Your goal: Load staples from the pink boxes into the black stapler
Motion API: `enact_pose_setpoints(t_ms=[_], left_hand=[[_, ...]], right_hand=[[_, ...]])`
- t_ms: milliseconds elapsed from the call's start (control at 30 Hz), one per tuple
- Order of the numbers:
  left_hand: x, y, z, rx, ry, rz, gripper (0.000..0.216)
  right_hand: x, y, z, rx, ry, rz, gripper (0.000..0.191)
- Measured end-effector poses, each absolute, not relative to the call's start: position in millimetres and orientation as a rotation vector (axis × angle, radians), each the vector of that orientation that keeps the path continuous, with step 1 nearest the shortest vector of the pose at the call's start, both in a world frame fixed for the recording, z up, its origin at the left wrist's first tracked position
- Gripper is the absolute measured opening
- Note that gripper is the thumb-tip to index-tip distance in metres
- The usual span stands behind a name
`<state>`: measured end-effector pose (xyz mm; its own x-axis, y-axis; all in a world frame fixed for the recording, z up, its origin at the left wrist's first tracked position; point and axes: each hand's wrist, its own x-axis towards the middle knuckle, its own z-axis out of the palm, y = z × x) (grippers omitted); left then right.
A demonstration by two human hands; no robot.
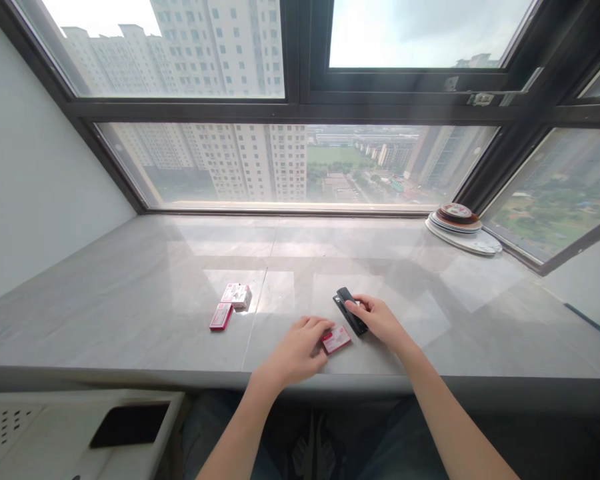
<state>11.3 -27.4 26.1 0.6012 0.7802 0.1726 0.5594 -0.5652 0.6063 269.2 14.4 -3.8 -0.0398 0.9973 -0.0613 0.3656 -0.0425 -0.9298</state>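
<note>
My left hand [300, 348] is closed on the left end of a small red and white box [337, 340], thumb below and fingers above, at the ledge's front. Just right of it lies a black stapler [343, 295], slanting from upper left to lower right. My right hand [377, 320] grips the stapler from its right side, fingers over the far edge and thumb on top. Farther left are a red and white box [221, 317] and, touching or very near it, a whitish pair of small boxes [241, 296]. Print on the boxes is too small to read.
A stack of plates [457, 223] stands in the back right corner of the grey ledge [145, 300]. Dark-framed windows [295, 110] rise behind it. Below the front edge, at lower left, a black phone-like slab [130, 425] rests on a white surface [45, 427].
</note>
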Motion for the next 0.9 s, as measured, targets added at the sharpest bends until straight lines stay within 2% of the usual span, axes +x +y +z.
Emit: enact_pose_setpoints(t_ms=[67, 133, 267, 400, 533, 633, 767, 900], left_hand=[[-5.2, -22.9, 27.4, 2.279, 1.187, 0.587, 0.058], [-11.4, -20.9, 30.5, 2.258, 1.202, 0.591, 0.064], [11.0, -19.9, 34.5, 2.340, 0.938, 0.595, 0.074], [37.5, -14.2, 25.7, 2.396, 0.921, 0.569, 0.050], [32.7, -6.4, 13.2, 2.340, 1.284, 0.666, 0.021], [11.1, -4.0, 11.3, 2.224, 1.519, 0.760, 0.030], [-19.4, -3.4, 16.4, 2.219, 1.339, 0.638, 0.052], [-14.8, 0.9, 15.8, 2.236, 1.292, 0.639, 0.052]], right_hand=[[268.2, -0.1, -8.1, -1.479, -1.379, 1.172, 0.063], [265.2, -10.9, -11.2, -1.480, -1.300, 1.180, 0.066], [257.9, -17.3, -15.5, -1.490, -1.210, 1.071, 0.069], [255.9, -16.7, -15.7, -1.514, -1.182, 0.927, 0.075], [256.7, -19.2, -14.0, -1.538, -1.211, 0.865, 0.077], [257.2, -19.7, -15.1, -1.548, -1.223, 0.871, 0.076], [257.6, -16.8, -20.9, -1.555, -1.209, 0.919, 0.071], [248.1, -15.9, -24.9, -1.544, -1.238, 1.006, 0.065]])
